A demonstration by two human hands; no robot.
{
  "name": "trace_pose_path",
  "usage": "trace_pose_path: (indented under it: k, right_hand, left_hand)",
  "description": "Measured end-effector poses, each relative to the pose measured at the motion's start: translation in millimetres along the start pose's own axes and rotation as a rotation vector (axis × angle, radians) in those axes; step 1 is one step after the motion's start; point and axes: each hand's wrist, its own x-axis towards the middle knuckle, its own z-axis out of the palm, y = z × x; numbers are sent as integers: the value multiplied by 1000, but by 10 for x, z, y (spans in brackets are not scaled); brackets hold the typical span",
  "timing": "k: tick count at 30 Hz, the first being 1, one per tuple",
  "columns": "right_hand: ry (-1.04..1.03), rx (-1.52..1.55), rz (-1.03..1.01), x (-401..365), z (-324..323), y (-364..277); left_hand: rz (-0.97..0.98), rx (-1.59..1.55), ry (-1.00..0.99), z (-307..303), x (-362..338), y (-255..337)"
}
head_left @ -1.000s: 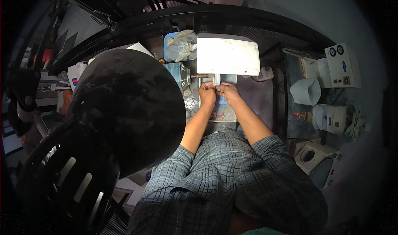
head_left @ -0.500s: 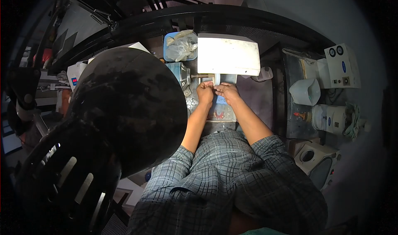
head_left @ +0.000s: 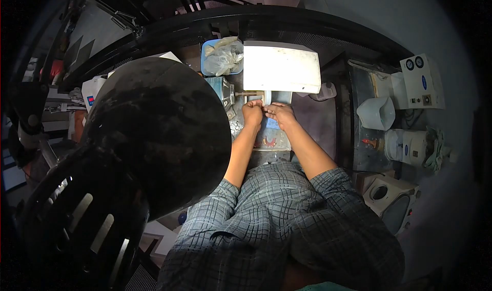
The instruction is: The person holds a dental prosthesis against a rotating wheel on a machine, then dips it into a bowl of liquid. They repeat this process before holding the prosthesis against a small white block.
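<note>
My left hand (head_left: 252, 113) and my right hand (head_left: 280, 114) are pressed together in front of a small wheel (head_left: 267, 99) on a metal shaft (head_left: 248, 93), under a white hood (head_left: 281, 68). Both hands pinch one small piece between their fingertips at the wheel; the piece itself is too small to make out. Below the hands sits a tray (head_left: 272, 139) with reddish bits in it. The motor body (head_left: 221, 91) stands to the left of the shaft.
A big black lamp shade (head_left: 154, 132) fills the left side. A blue box with a plastic bag (head_left: 221, 56) stands behind the motor. On the right are a white jug (head_left: 376, 113), white machines (head_left: 421, 82) and a white canister (head_left: 409, 145).
Both hands have crept slightly up toward the wheel, staying together. Nothing else has moved.
</note>
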Motion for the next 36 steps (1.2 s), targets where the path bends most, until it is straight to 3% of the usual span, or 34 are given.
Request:
trace_pose_path:
  k: [26, 36]
  right_hand:
    - [-56, -30, 16, -109, -33, -30]
    - [24, -41, 6, 11, -14, -12]
  left_hand:
    - [149, -43, -32, 6, -249, 12]
    - [88, -13, 49, 76, -144, 3]
